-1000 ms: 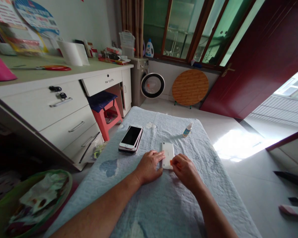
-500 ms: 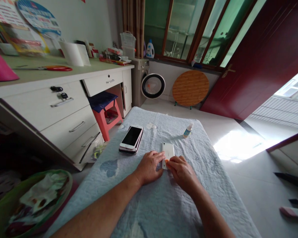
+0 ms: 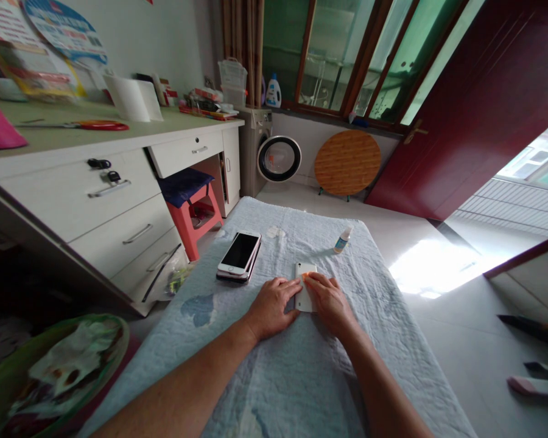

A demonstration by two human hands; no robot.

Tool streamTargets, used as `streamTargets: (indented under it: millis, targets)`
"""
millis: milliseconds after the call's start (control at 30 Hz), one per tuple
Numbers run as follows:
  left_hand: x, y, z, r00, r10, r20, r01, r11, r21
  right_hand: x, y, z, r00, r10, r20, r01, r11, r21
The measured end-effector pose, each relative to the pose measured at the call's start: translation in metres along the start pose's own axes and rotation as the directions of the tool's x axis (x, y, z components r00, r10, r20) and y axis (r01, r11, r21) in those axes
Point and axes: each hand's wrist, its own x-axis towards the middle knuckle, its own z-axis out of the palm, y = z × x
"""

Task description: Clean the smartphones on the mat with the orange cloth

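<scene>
A white smartphone point(image 3: 307, 298) lies back up on the cloth-covered table. My left hand point(image 3: 274, 304) holds its left edge, fingertips on the upper side and thumb near the lower corner. In my right hand point(image 3: 331, 301), closed fingers press a small orange piece point(image 3: 305, 276) onto the upper part of the phone's back; whether it is cloth or sponge I cannot tell. Left of my hands, another white phone point(image 3: 240, 252) rests screen up on a stack with a darker device beneath it. A small spray bottle point(image 3: 342, 241) stands upright beyond my right hand.
A pale blue quilted cloth point(image 3: 274, 377) covers the table. To the left are a white desk point(image 3: 105, 207), a pink stool point(image 3: 194, 213) and a green basket point(image 3: 123, 340) of crumpled items. Behind stand a washing machine with its door point(image 3: 279, 159) ajar and a round wooden tabletop point(image 3: 347, 163).
My right hand has slid the orange piece up the phone's back, from its lower part towards the camera end. My left hand stays at the phone's edge. The view has shifted slightly.
</scene>
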Motion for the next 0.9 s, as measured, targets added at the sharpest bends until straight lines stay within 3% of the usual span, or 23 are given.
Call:
streamTargets:
  millis: [167, 500, 900]
  targets:
    - [-0.001, 0.0, -0.001, 1.0, -0.027, -0.013, 0.026, 0.999, -0.045, -0.007, -0.007, -0.006, 0.999, -0.031, 0.011, 0.03, 0.996, 0.085]
    - [-0.001, -0.003, 0.003, 1.0, -0.017, 0.0, 0.017, 1.0, -0.001, -0.021, -0.025, -0.025, 0.982, -0.094, 0.161, 0.067, 0.984, 0.167]
    - [-0.001, -0.001, 0.001, 1.0, -0.018, 0.007, 0.018, 1.0, 0.02, -0.023, -0.003, -0.028, 0.984, -0.024, 0.176, 0.005, 0.994, 0.109]
